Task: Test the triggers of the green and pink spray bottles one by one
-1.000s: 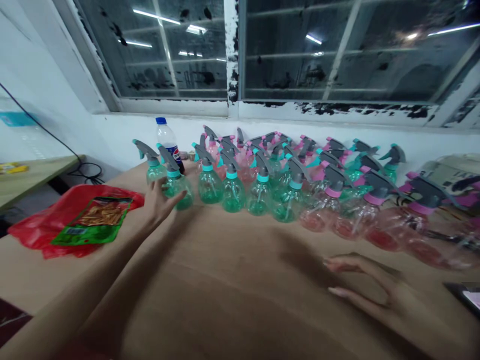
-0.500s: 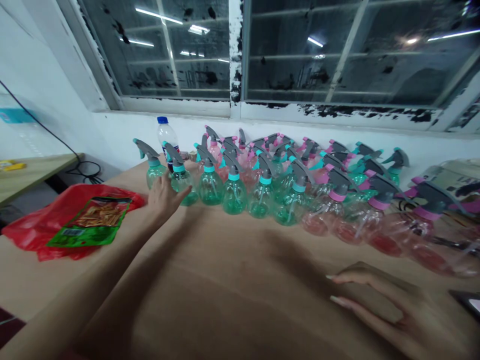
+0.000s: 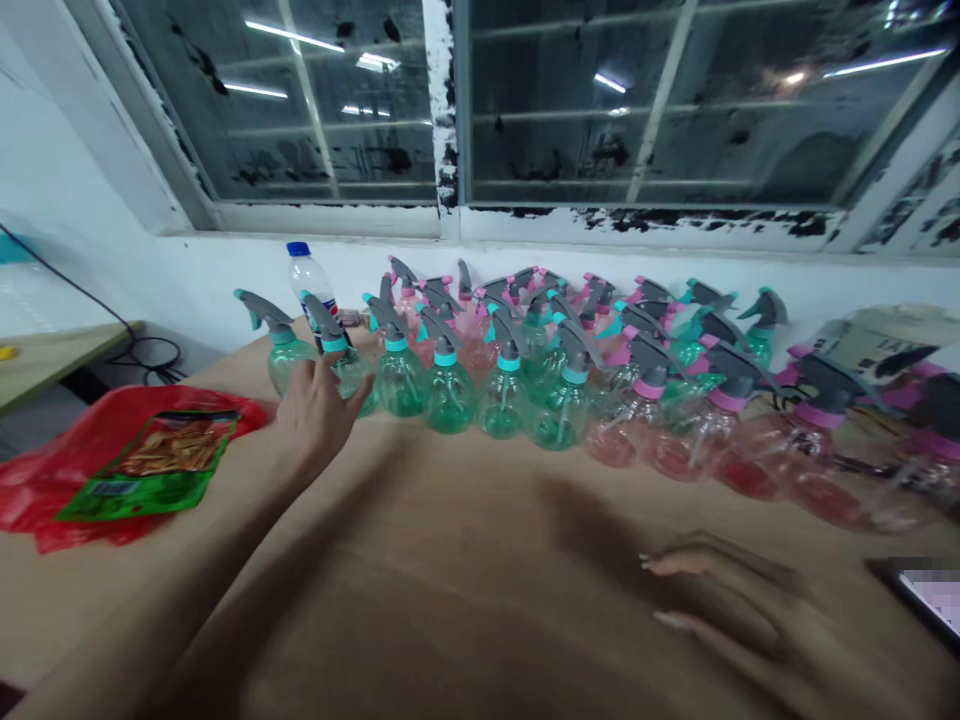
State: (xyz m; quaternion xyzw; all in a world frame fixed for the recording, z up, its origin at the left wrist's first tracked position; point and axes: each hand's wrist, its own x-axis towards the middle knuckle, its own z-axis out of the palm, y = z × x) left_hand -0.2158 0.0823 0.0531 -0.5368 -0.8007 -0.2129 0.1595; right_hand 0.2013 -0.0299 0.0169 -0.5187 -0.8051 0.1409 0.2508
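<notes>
My left hand (image 3: 319, 410) is at the left end of a row of spray bottles, with thumb and fingers spread. It is in front of a green spray bottle (image 3: 349, 372) and covers part of its body; whether the fingers touch it is unclear. Left of that one stands another green spray bottle (image 3: 289, 362) with a grey and teal trigger head. My right hand (image 3: 742, 610) hovers low over the table at the right, somewhat blurred. Its fingers are apart and nothing is between them. Nearest to it are clear pink spray bottles (image 3: 754, 465).
Several more green and pink bottles stand behind the front row, near the wall. A blue-capped drink bottle (image 3: 307, 275) rises at the back left. A green snack packet (image 3: 161, 460) lies on a red plastic bag (image 3: 41, 470). A dark-edged device (image 3: 919, 600) shows at the right edge.
The view has shifted slightly, so the bottles appear farther left. My left hand has moved a little right relative to the green bottles, which keep their places. My right hand remains spread.
</notes>
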